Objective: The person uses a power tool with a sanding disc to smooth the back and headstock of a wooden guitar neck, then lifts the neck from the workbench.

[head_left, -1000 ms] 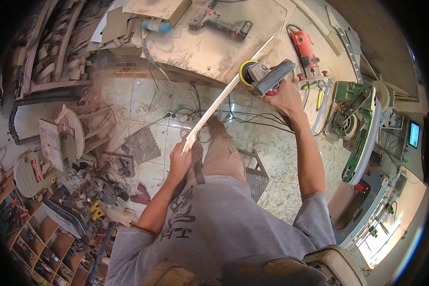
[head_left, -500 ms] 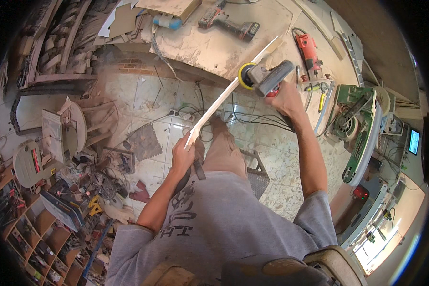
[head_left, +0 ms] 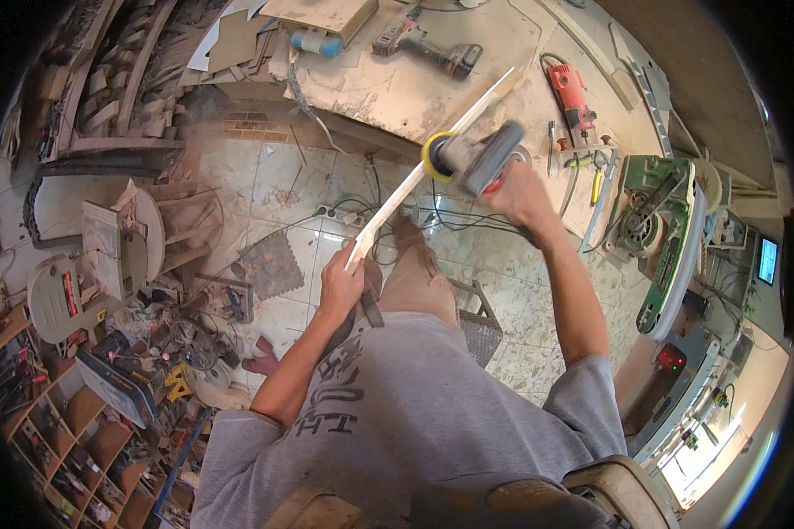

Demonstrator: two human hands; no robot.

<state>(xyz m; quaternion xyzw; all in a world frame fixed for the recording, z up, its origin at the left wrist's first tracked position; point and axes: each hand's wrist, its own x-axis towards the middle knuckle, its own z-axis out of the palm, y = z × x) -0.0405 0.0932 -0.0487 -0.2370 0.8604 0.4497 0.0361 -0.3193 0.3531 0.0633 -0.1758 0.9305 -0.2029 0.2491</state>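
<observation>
wooden strip (head_left: 405,189) before dark-lettered shirt (head_left: 441,397)

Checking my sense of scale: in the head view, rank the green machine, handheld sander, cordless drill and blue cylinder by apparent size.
1. Green machine
2. Handheld sander and cordless drill: too alike to rank
3. Blue cylinder

The hand-held sander (head_left: 492,160) has been drawn along the wooden strip (head_left: 406,187) by the right hand (head_left: 522,196), its yellow-rimmed disc (head_left: 437,157) now positioned nearer the left hand (head_left: 341,280). A longer far section of the strip is exposed beyond the disc. More of the slim tool (head_left: 551,145) on the desk (head_left: 397,97) is uncovered beside the right hand.
</observation>
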